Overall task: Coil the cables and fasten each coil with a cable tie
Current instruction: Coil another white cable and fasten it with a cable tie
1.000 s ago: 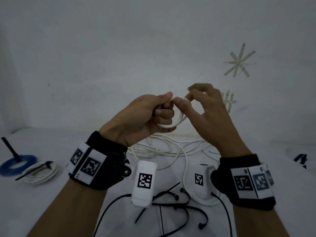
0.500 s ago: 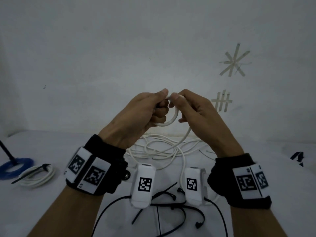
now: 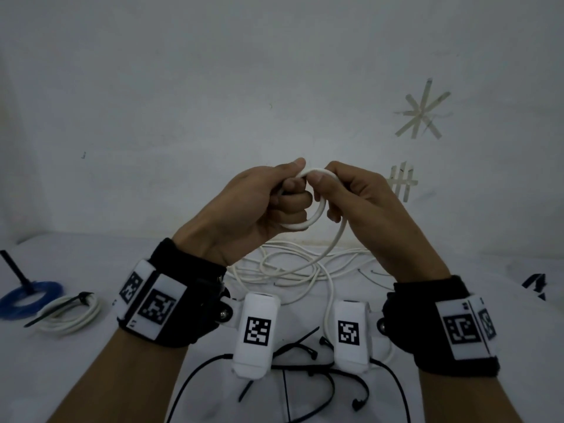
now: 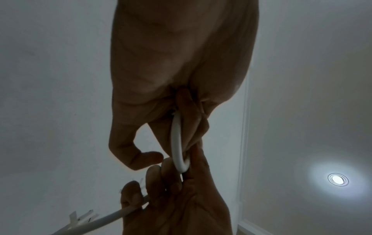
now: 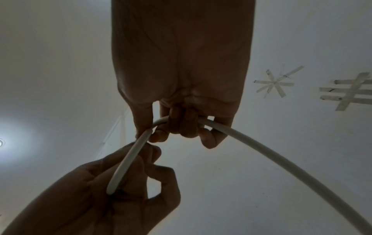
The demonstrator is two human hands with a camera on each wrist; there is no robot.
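Observation:
Both hands are raised above the table, holding a white cable (image 3: pixel 317 213) bent into a small loop. My left hand (image 3: pixel 274 199) grips the loop with curled fingers, thumb on top. My right hand (image 3: pixel 341 190) pinches the top of the loop right beside it, and the free length runs through its curled fingers (image 5: pixel 181 125) down to a loose tangle of white cable (image 3: pixel 293 267) on the table. In the left wrist view the white cable (image 4: pixel 178 143) arcs between the two hands. Black cable ties (image 3: pixel 305 361) lie on the table below my wrists.
At the left lie a white coil (image 3: pixel 71 314) fastened with a black tie and a blue coil (image 3: pixel 29 297) with a tie sticking up. A white wall with tape marks (image 3: pixel 422 112) stands behind the table. A dark object (image 3: pixel 534 283) sits at the right edge.
My right hand has closed in on the left, fingers now curled around the cable. The loop has been brought round and both hands have lowered slightly.

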